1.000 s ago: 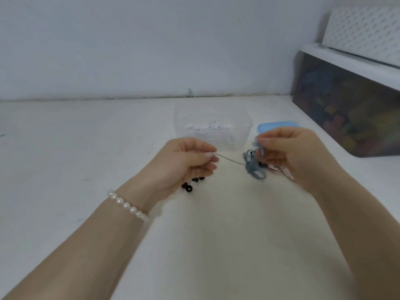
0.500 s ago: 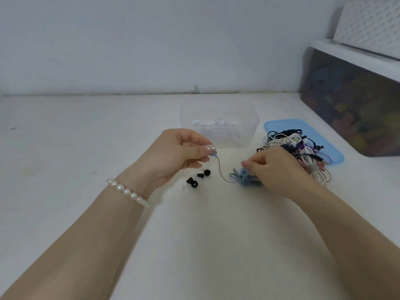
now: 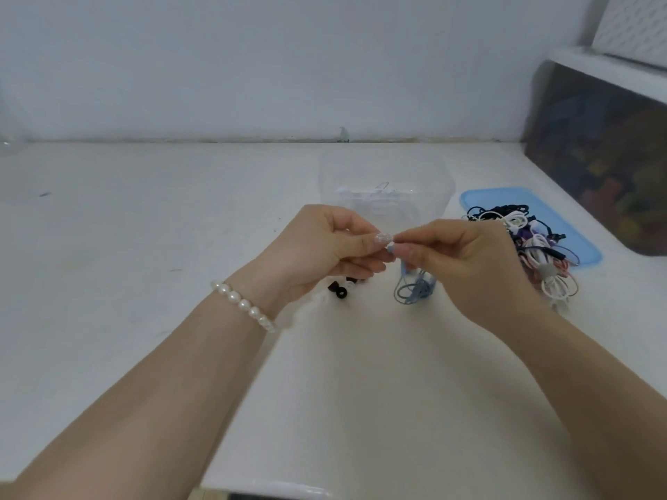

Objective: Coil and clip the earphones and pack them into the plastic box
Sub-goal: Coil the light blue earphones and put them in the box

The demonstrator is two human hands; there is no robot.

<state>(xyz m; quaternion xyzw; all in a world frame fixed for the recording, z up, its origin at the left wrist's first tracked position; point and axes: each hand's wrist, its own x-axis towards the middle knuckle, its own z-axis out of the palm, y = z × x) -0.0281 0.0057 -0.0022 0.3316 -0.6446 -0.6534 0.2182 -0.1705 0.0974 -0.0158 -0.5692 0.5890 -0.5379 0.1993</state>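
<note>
A pale blue earphone cable [image 3: 415, 288] is hanging in loops at centre, showing against the plain white table [image 3: 144, 247]. Near its left, black ear tips [image 3: 338, 290] are lying. Far behind, a clear plastic box [image 3: 386, 182] is showing white contents. At right, a light blue lid [image 3: 483, 198] is carrying black, white, purple and red-striped earphones [image 3: 534, 247]. A white pearl bracelet [image 3: 243, 304] is gleaming at left.

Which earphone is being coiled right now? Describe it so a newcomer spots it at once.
Start at the blue lid on the right of the white table, heaped with tangled earphones. Just left of it, in front of the clear plastic box, both hands meet. Hanging below the right hand is the blue earphone, the only loose, single-coloured coil lying apart from the heap.
</note>
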